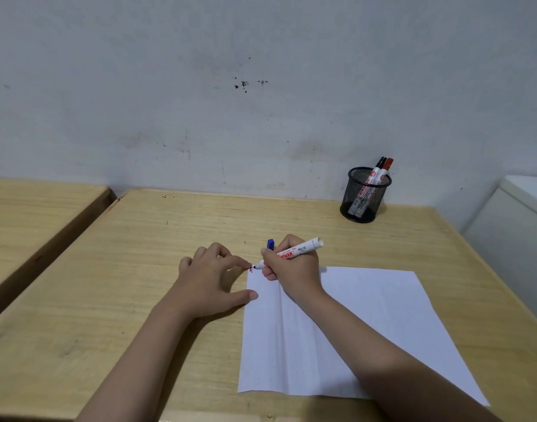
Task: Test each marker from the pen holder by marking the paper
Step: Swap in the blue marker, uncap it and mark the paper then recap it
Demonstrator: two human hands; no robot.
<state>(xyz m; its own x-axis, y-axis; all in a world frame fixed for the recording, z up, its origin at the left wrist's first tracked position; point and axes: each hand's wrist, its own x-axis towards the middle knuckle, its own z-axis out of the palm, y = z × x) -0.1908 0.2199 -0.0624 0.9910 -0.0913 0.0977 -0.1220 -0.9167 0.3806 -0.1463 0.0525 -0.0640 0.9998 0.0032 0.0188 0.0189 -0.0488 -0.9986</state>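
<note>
Head | right hand (291, 266) grips marker (294, 250), tip at paper (337, 330) corner | left hand (211, 278) empty, spread

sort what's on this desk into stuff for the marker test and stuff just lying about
For the job: uncapped marker in the right hand, its blue cap, paper steadied by the left hand, mesh pen holder with two markers.

Lying about: second desk, white cabinet.

Single head-worn wide-angle view, looking forward and down over the desk (145, 245) toward the wall (261, 86). Close range: both forearms enter from the bottom edge, desk's far edge visible past the fingers (240, 263).
</note>
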